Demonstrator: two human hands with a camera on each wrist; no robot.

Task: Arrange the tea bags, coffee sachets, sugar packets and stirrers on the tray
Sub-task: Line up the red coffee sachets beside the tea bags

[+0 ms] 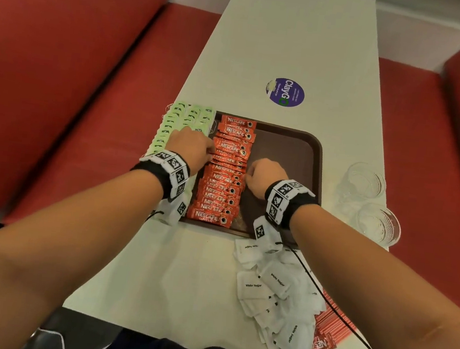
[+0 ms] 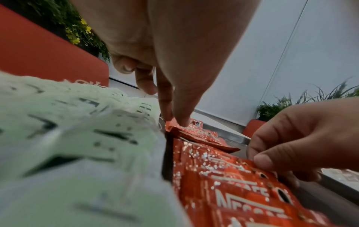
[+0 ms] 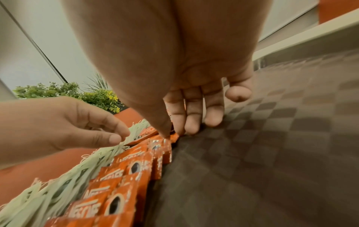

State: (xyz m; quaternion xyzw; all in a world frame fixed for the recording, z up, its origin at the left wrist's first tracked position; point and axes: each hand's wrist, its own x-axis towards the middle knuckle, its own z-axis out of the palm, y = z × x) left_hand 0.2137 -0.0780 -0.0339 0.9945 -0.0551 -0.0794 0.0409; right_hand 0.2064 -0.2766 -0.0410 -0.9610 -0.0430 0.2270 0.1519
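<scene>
- Coffee sachets [image 1: 225, 171] lie in one overlapping column on the left part of the tray [image 1: 291, 149], running from near edge to far edge.
- Left hand [image 1: 190, 145] sets its fingertips [image 2: 177, 118] on the left edge of the column, and right hand [image 1: 264, 175] pinches the right edge with thumb and bent fingers [image 3: 191, 122]; both appear to be squaring the row.
- Judged by look, the sachets are light, thin, glossy foil that slides easily, so pressing both long edges together should suit better than lifting.
- Tea bags [image 1: 183, 124] sit just left of the column in pale green rows, overhanging the tray's left rim; their loose strings could snag.
- Sugar packets [image 1: 275, 294] lie heaped on the worktop [image 1: 296, 38] near the person, right of centre, not yet on the tray.
- Stirrers [image 1: 332, 321], in red wrappers, lie under that heap's right side.
- Clear glasses [image 1: 369, 199] stand right of the tray, close to the right forearm.
</scene>
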